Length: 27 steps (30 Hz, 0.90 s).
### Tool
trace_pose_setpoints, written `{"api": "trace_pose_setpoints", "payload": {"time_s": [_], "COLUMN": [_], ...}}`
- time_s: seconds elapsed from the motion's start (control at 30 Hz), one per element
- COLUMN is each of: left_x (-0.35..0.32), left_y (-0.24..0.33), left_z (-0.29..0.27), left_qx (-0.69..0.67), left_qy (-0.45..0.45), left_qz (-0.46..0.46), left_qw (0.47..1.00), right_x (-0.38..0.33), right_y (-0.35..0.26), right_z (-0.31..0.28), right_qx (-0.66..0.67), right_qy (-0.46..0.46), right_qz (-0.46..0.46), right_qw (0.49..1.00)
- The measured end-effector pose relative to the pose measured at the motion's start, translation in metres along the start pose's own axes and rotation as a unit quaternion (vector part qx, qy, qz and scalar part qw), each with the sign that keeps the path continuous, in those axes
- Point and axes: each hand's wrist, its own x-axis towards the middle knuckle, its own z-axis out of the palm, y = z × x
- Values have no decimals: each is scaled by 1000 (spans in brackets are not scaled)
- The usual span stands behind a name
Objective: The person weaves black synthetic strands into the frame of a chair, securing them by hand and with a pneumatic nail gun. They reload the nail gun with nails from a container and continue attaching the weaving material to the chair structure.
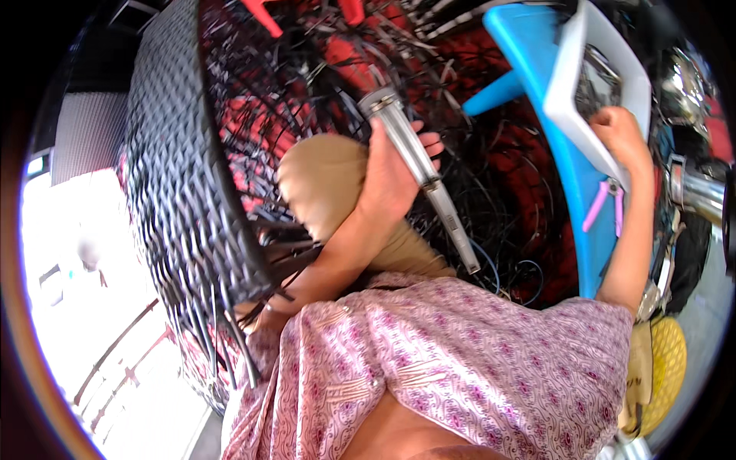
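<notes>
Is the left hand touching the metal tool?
Touching. The head view shows the left hand wrapped around the metal tool, fingers curled over its shaft.

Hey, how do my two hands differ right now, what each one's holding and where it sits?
The left hand is wrapped around a long silvery metal tool that slants down to the right; the right hand grips the edge of a white tray on the blue plastic stool. The left hand sits mid-picture over the tan-trousered knee; the right hand reaches higher, far right. Both are bare and closed on something.
</notes>
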Motion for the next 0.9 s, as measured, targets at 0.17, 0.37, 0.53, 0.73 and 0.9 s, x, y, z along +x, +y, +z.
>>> {"api": "trace_pose_setpoints", "payload": {"time_s": [0.17, 0.37, 0.53, 0.73, 0.9], "left_x": [-3, -4, 0, 0, -4], "left_y": [4, 5, 3, 4, 5], "left_z": [-8, -3, -11, -7, -10], "left_qx": [-22, -21, -51, -37, -24], "left_qy": [-23, -17, -36, -40, -44], "left_qz": [12, 3, 22, 5, 21], "left_qw": [999, 1000, 998, 998, 998], "right_x": [0, -19, -40, -51, -58], "right_y": [-8, 11, -29, -71, -115], "right_z": [4, -17, -16, 15, 50], "right_qx": [-38, 338, 607, 830, 853], "right_qy": [39, 48, 85, -100, -111], "right_qz": [9, 117, -6, -125, -100], "right_qw": [998, 933, 790, 535, 500]}}
